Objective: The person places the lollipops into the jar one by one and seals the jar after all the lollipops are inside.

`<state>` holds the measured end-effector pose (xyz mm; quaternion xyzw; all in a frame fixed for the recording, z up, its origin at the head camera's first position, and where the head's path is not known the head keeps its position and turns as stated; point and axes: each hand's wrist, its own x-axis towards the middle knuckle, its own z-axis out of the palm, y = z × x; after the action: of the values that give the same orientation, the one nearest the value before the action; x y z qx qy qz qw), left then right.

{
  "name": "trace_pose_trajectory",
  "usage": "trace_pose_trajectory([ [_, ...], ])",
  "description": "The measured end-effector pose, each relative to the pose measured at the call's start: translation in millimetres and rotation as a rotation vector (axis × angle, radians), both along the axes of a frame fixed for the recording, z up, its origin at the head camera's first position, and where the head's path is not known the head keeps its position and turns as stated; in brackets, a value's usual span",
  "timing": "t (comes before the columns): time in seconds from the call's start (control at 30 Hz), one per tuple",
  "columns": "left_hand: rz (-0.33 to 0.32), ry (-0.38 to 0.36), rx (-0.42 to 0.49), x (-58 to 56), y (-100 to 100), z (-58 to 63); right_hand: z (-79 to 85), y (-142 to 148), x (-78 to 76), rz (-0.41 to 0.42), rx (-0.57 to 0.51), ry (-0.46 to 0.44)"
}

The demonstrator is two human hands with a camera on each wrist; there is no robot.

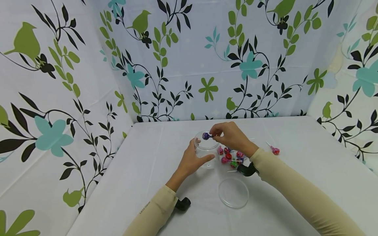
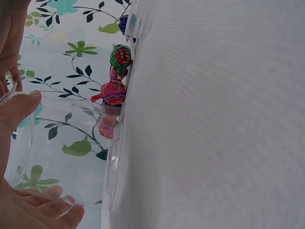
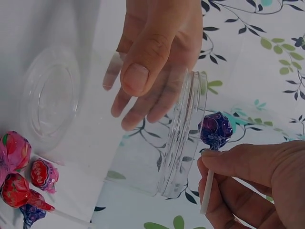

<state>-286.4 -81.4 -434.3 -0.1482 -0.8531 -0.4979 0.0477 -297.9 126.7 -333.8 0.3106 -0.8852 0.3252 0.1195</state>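
My left hand (image 1: 189,161) holds a clear jar (image 1: 208,153) round its side, thumb toward me. The jar stands upright on the white table, its mouth uncovered. A purple-wrapped lollipop (image 1: 205,136) is pinched by its stick between the thumb and fingers of my right hand (image 1: 231,137). In the right wrist view the lollipop's round head (image 3: 215,128) is right at the jar's threaded rim (image 3: 183,138). Beside the jar, partly under my right wrist, lies a pile of lollipops (image 1: 228,156) in red, pink, green and purple wrappers.
A clear round lid (image 1: 233,193) lies flat on the table, in front of the pile. One red-pink lollipop (image 1: 275,150) lies apart, farther right. Patterned fabric (image 1: 180,59) with birds and leaves hangs round the table's back and sides.
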Motion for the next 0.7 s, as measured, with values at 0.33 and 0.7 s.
trace_pose_trajectory([
  [0.33,-0.014,0.0,-0.002,0.9,-1,1.1,-1.9,-8,-0.9,-0.008,0.03,-0.019],
  [0.7,-0.03,0.017,-0.002,-1.2,-1,-0.5,-5.4,-11,-2.2,0.021,0.016,0.004],
])
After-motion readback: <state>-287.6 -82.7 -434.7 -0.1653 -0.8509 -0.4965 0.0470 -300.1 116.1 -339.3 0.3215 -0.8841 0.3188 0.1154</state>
